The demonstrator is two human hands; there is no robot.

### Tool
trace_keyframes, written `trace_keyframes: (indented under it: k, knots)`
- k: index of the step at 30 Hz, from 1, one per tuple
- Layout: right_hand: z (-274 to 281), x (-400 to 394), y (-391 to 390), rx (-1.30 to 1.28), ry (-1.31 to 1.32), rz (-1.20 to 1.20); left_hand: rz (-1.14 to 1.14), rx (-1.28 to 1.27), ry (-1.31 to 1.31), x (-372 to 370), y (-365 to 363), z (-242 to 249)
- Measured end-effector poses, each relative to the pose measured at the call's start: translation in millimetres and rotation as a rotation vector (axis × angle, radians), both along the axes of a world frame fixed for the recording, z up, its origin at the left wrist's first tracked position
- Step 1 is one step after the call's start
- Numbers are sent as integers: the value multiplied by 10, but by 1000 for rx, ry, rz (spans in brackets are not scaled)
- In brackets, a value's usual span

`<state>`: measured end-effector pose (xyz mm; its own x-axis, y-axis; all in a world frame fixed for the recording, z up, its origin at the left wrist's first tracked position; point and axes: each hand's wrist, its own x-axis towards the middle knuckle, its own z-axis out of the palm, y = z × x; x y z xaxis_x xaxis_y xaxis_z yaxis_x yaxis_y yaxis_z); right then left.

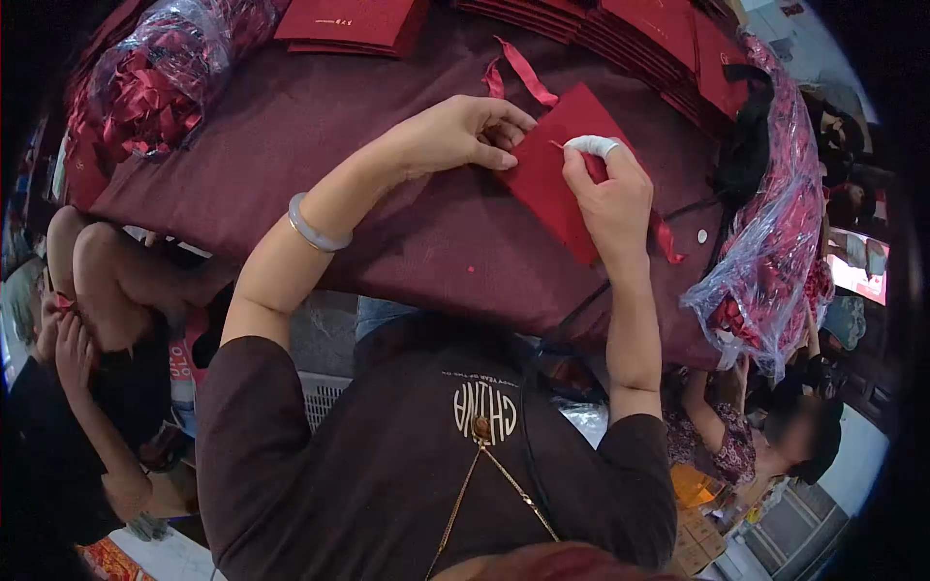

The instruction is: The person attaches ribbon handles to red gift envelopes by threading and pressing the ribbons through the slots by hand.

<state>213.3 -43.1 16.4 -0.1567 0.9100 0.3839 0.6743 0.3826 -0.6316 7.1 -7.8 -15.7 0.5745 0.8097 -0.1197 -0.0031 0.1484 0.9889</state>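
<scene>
A flat red paper card [554,179] lies at a slant on the dark red cloth. My left hand [484,136], wearing a bracelet on its wrist, grips the card's left edge between thumb and fingers. Over the card's right part is my right hand [612,184], its index finger wrapped in white tape. Its thumb and index finger are pinched together, with a thin red ribbon tip at the fingertips. A loose red ribbon [526,73] curls beyond the card's far edge. Another ribbon end [666,240] sticks out on the right, by my wrist.
Stacks of red cards [654,34] stand along the far side, with another stack [351,24] further left. Plastic-wrapped bundles of red ribbons lie at the left [145,97] and right [765,261]. A small white disc [702,236] rests on the cloth. Other people sit on both sides.
</scene>
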Motion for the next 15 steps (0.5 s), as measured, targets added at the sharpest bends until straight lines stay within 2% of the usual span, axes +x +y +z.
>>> trace_keyframes:
  k: [6,15]
  knots:
    - [15,4,-43,-93,-9,39,-53,-71,-52,-33,57,-18]
    - [-55,25,-36,-47,-57,77,-61,-59,-32,-16,78,-48]
